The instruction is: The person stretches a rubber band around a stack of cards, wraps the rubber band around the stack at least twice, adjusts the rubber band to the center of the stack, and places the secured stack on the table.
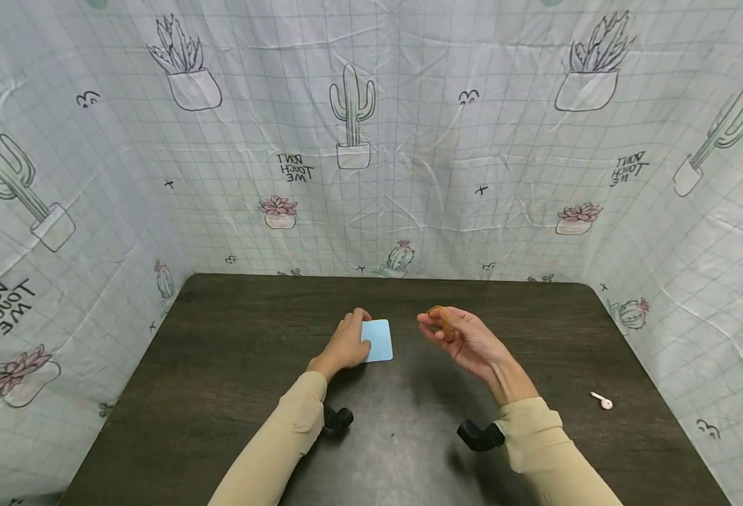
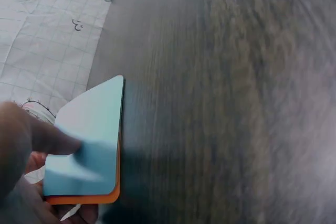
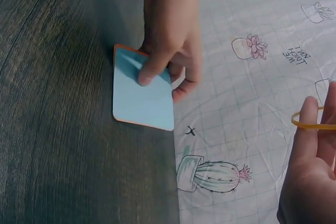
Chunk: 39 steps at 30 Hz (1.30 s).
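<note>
While an earbud (image 1: 605, 404) lies near the worktop's (image 1: 219, 379) right edge, a left hand (image 1: 346, 341) pinches a blue card (image 1: 379, 340) over an orange layer (image 2: 105, 199), toward the far edge's middle; the right hand's (image 1: 469, 341) loosely bent grip holds a looped yellow band (image 3: 312, 126). Cactus-print cloth (image 1: 409, 140) hangs beyond.

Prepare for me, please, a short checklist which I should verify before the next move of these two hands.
1. Blue card gripped by the left hand: ok, thumb on its face.
2. Yellow band looped on the fingers of the right hand: ok.
3. Band around the card, if that is wanted: not ok, they are apart.
4. Number of layers in the grip: cannot tell; an orange layer shows under the blue.
5. Earbud away from both hands: ok.
</note>
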Each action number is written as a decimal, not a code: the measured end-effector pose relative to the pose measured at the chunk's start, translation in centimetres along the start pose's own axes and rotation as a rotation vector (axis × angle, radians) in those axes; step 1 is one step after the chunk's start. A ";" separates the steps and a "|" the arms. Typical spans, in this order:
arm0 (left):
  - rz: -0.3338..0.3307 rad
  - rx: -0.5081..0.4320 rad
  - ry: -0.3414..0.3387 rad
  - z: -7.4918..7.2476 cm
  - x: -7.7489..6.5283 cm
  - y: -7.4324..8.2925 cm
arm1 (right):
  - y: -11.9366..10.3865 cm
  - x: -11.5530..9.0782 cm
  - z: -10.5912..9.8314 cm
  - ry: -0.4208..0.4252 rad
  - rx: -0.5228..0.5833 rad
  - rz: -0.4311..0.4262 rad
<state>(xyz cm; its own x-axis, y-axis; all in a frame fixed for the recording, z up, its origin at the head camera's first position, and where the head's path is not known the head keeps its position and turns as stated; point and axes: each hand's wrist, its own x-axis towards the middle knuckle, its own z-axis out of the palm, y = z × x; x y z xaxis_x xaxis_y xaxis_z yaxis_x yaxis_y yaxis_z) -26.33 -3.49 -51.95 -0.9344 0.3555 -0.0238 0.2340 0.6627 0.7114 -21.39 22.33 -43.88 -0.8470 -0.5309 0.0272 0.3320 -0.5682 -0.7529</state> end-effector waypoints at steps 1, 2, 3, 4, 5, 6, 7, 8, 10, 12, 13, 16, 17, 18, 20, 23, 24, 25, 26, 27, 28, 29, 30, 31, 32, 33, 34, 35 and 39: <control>0.001 -0.036 0.022 0.1 0.0 -0.1 | 0.0 0.0 0.0 -0.022 -0.005 -0.002; 0.002 -0.076 0.050 0.1 -0.1 -0.1 | 0.1 0.0 0.0 -0.041 -0.014 -0.005; 0.003 -0.122 0.082 0.1 -0.1 -0.2 | 0.1 0.0 0.1 -0.053 -0.029 -0.008; -0.002 -0.169 0.111 0.1 -0.1 -0.2 | 0.1 0.0 0.1 -0.059 -0.047 -0.011; -0.005 -0.222 0.132 0.1 -0.1 -0.3 | 0.1 0.0 0.2 -0.055 -0.072 -0.016; -0.011 -0.278 0.150 0.0 -0.1 -0.3 | 0.1 -0.1 0.2 -0.045 -0.096 -0.017; -0.018 -0.330 0.163 -0.1 -0.1 -0.4 | 0.1 -0.1 0.3 -0.029 -0.118 -0.019; -0.023 -0.390 0.174 -0.2 -0.2 -0.4 | 0.1 -0.1 0.4 -0.007 -0.141 -0.021; -0.054 -0.509 0.172 -0.6 -0.3 -0.3 | 0.0 -0.1 0.6 0.037 -0.181 -0.025; -0.094 -0.622 0.170 -1.0 -0.4 0.0 | -0.1 -0.1 0.7 0.074 -0.213 -0.035; -0.114 -0.671 0.173 -1.2 -0.5 0.2 | -0.1 -0.1 0.8 0.088 -0.234 -0.042; -0.159 -0.810 0.187 -1.9 -0.7 0.9 | -0.2 -0.1 0.9 0.117 -0.308 -0.061; -0.164 -0.856 0.188 -2.1 -0.8 1.2 | -0.2 0.0 0.9 0.125 -0.333 -0.065; -0.156 -0.903 0.185 -2.4 -0.8 1.6 | -0.3 0.0 0.9 0.134 -0.359 -0.068; -0.134 -0.985 0.165 -2.9 -1.0 2.3 | -0.3 0.1 0.9 0.149 -0.395 -0.070; -0.086 -1.060 0.109 -3.7 -1.2 3.5 | -0.4 0.3 0.8 0.162 -0.454 -0.079; -0.066 -1.066 0.090 -3.9 -1.4 3.9 | -0.5 0.4 0.8 0.165 -0.478 -0.082; -0.056 -1.062 0.075 -4.1 -1.5 4.3 | -0.5 0.5 0.9 0.169 -0.503 -0.085; -0.045 -1.054 0.062 -4.3 -1.7 4.7 | -0.6 0.5 0.9 0.174 -0.527 -0.087; -0.033 -1.044 0.054 -4.5 -1.8 5.1 | -0.6 0.6 1.0 0.179 -0.552 -0.088; -0.024 -1.031 0.048 -4.6 -2.0 5.5 | -0.8 0.6 1.1 0.186 -0.583 -0.086; -0.019 -1.018 0.041 -4.8 -2.1 5.9 | -0.9 0.6 1.2 0.196 -0.605 -0.080; -0.015 -1.003 0.036 -4.9 -2.2 6.2 | -1.0 0.6 1.3 0.204 -0.629 -0.073; -0.014 -0.988 0.033 -5.0 -2.3 6.4 | -1.2 0.6 1.4 0.211 -0.650 -0.068; -0.007 -0.973 0.031 -5.1 -2.4 6.6 | -1.4 0.7 1.6 0.219 -0.671 -0.060; -0.002 -0.956 0.031 -5.2 -2.5 6.8 | -1.5 0.7 1.7 0.225 -0.688 -0.053; 0.002 -0.943 0.030 -5.2 -2.6 7.0 | -1.7 0.7 1.9 0.230 -0.707 -0.048; 0.010 -0.930 0.032 -5.3 -2.6 7.1 | -1.8 0.8 2.0 0.233 -0.716 -0.044; 0.029 -0.888 0.042 -5.2 -2.8 7.5 | -2.2 1.0 2.5 0.215 -0.751 -0.041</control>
<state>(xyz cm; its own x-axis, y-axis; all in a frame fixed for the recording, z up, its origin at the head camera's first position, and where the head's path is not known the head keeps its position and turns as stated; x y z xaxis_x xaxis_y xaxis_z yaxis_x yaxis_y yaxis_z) -23.36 -2.95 -42.92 -0.9444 0.3283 0.0162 -0.0204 -0.1079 0.9940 -21.97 21.48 -40.53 -0.9397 -0.3418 -0.0052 -0.0066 0.0332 -0.9994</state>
